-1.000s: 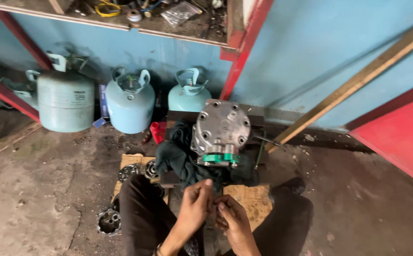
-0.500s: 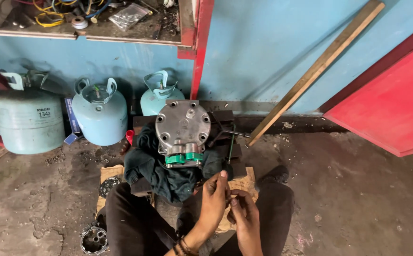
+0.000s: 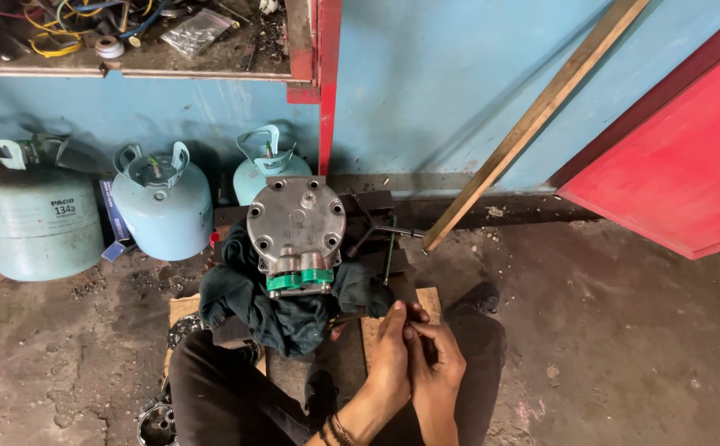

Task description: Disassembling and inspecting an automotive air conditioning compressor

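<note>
Head view, hands: left hand (image 3: 391, 357) and right hand (image 3: 436, 363) are pressed close together at 6 o'clock of the frame, fingertips meeting on a small dark part (image 3: 416, 315); what kind of part is too small to tell.
Head view, grip: both hands pinch the part between thumb and fingers, neither spread.
Head view, main piece: grey metal compressor (image 3: 296, 231) with green fittings stands on a dark cloth (image 3: 294, 318), at 10 o'clock from the hands, near but apart.
Head view, surroundings: three pale blue gas cylinders (image 3: 162, 211) at 9 to 11 o'clock; leaning wooden batten (image 3: 533, 124) at 1 o'clock; red panel (image 3: 674, 165) at 2 o'clock.
Risk, drop: the small part may slip from the pinch and be lost on the gritty concrete floor (image 3: 624, 347).
Risk, snag: cloth folds lie just beside the left hand and may catch the fingers.
Open room: bare floor at 3 o'clock; the left side is crowded by cylinders and a round metal piece (image 3: 158, 423).
</note>
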